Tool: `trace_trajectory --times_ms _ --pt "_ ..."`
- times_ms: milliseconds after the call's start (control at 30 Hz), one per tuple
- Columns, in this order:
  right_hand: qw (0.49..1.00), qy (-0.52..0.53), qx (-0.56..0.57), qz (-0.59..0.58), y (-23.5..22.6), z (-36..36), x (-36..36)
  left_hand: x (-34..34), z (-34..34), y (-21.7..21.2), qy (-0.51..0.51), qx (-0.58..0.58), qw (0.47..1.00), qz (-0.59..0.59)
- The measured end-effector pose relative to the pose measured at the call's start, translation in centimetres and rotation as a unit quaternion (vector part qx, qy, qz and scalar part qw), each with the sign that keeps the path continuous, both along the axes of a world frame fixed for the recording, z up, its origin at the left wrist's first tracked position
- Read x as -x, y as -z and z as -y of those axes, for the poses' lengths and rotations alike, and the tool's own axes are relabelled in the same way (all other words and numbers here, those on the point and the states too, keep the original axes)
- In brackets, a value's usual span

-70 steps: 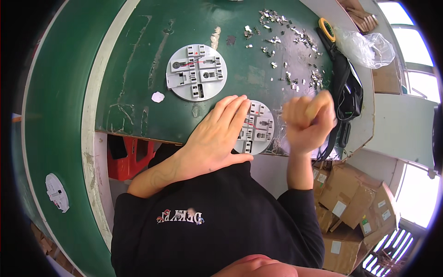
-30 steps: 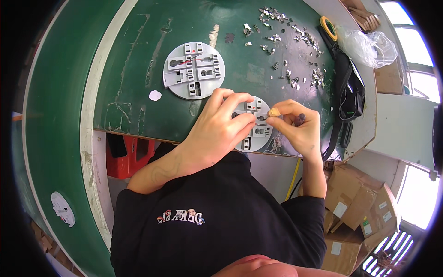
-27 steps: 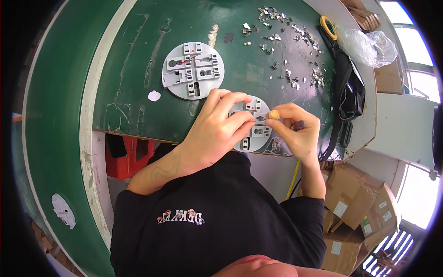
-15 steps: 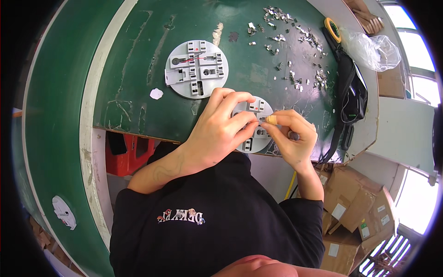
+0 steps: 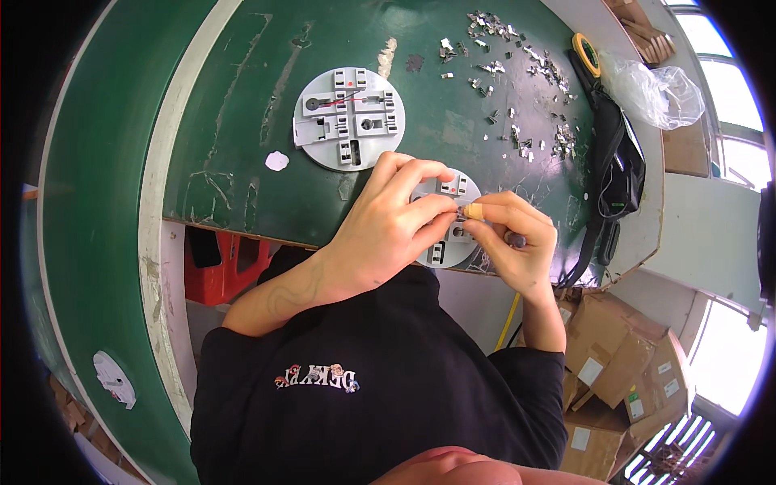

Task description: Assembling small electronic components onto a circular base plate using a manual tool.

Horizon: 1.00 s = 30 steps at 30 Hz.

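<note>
My left hand (image 5: 396, 214) reaches over a round grey plastic base (image 5: 437, 255) at the table's near edge. Its thumb and index finger are pinched together above the middle of the base; what they hold is hidden. Facing it, my right hand (image 5: 517, 238) has yellow tape round a fingertip and pinches at the same spot. A slim tool with a dark rounded end (image 5: 516, 239) lies within the right hand's curled fingers; its other end cannot be made out. Farther left lies a second round grey base (image 5: 349, 153), with a black disc and red and black wires in its slots.
Many small metal clips (image 5: 529, 69) are scattered on the green table (image 5: 242, 105) at the far right. Beyond them lie a black bag (image 5: 618, 162), a yellow tape roll (image 5: 585, 53) and a clear plastic bag (image 5: 659, 93). Cardboard boxes (image 5: 618, 343) stand lower right, a red stool (image 5: 222, 271) under the table.
Both hands stay over the near base, their fingertips now closer together. A thin reddish wire seen between them earlier no longer shows. The view has shifted slightly.
</note>
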State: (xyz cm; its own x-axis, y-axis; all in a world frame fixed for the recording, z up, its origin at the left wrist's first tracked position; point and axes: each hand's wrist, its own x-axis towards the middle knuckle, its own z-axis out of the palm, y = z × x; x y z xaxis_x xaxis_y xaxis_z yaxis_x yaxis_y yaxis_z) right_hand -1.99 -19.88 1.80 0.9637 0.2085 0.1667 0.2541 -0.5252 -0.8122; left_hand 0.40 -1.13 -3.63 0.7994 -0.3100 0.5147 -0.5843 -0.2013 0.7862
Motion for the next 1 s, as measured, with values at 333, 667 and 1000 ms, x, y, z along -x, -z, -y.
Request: trace_trajectory --times_ms 333,667,1000 --pt "0.998 0.004 0.061 -0.002 0.2 0.0 0.1 0.3 -0.4 0.3 -0.004 0.006 1.0 -0.007" --pt "0.989 -0.051 0.113 0.076 0.5 -0.8 -0.4 0.4 -0.8 0.2 -0.02 0.026 0.999 -0.015" --pt "0.978 -0.077 0.167 0.099 0.4 -1.3 -0.7 0.5 -0.8 0.3 -0.031 0.024 0.999 -0.032"
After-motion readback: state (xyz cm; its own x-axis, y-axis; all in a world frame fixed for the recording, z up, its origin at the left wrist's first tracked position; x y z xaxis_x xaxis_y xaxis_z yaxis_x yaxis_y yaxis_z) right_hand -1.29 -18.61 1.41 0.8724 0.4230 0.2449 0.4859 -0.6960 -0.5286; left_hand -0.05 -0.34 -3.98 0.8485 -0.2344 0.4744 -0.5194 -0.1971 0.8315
